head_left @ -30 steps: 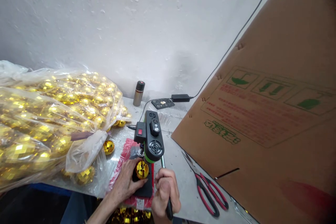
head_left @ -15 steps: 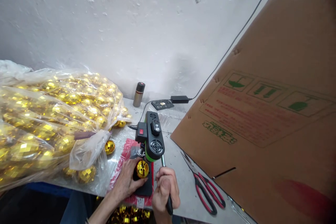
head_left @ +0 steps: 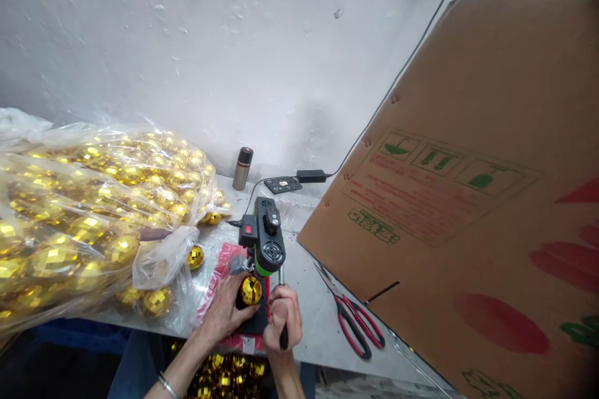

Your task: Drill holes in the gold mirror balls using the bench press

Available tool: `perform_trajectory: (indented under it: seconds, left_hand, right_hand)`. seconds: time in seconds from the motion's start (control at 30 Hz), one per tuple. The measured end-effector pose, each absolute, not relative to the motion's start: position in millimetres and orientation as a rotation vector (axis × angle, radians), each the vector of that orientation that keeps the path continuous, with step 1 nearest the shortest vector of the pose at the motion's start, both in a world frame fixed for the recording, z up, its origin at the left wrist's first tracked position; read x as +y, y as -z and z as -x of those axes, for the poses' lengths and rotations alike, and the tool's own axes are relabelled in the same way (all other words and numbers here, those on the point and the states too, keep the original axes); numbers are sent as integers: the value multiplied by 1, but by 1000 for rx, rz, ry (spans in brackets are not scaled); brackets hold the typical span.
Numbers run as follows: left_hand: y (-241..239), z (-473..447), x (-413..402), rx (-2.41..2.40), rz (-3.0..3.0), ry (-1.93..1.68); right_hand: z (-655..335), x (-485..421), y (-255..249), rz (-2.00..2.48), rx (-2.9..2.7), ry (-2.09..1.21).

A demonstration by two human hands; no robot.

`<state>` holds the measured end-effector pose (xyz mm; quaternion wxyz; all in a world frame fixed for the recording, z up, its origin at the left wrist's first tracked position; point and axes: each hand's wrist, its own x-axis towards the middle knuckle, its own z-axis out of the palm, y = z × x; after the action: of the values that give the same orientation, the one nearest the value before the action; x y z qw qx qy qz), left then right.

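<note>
A small black-and-green bench drill with a red switch stands on a black base over red plastic on the table. My left hand curls around a gold mirrored ball and holds it on the base under the drill head. My right hand is closed in a fist on the drill's black-tipped lever handle, just right of the ball.
A large clear bag of gold mirrored balls fills the left, with loose balls beside it. Red-handled scissors lie right of the drill. A big tilted cardboard box crowds the right. A metal flask, power adapter and cable sit by the wall.
The view has pulled back and tilted, so the drill and hands sit slightly left and smaller. Both hands keep the same hold on the ball and the lever.
</note>
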<state>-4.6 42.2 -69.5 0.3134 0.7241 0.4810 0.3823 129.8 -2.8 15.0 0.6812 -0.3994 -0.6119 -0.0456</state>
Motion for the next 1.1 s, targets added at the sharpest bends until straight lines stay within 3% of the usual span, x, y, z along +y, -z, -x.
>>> perform_trajectory:
  seconds: [0.2, 0.5, 0.63, 0.73, 0.87, 1.0, 1.1]
  left_hand:
    - [69, 4, 44, 1258, -1910, -1020]
    - [76, 13, 20, 1192, -1954, -1038]
    - [84, 36, 2, 1228, -2084, -1090]
    - [65, 59, 20, 1564, -2127, -1134]
    - [29, 85, 67, 2063, -2149, -843]
    - [17, 91, 89, 2081, -2129, -655]
    - [17, 85, 87, 1945, -2102, -714]
  right_hand:
    - [-135, 0, -16, 803, -1462, 169]
    - [-132, -13, -116, 1042, -1372, -53]
    - [-130, -11, -109, 1012, -1351, -48]
    - [-130, -12, -95, 984, -1343, -64]
    - [-129, -13, -88, 974, -1327, -78]
    - [-129, -12, -88, 971, -1327, -84]
    - [-129, -12, -89, 981, -1331, -76]
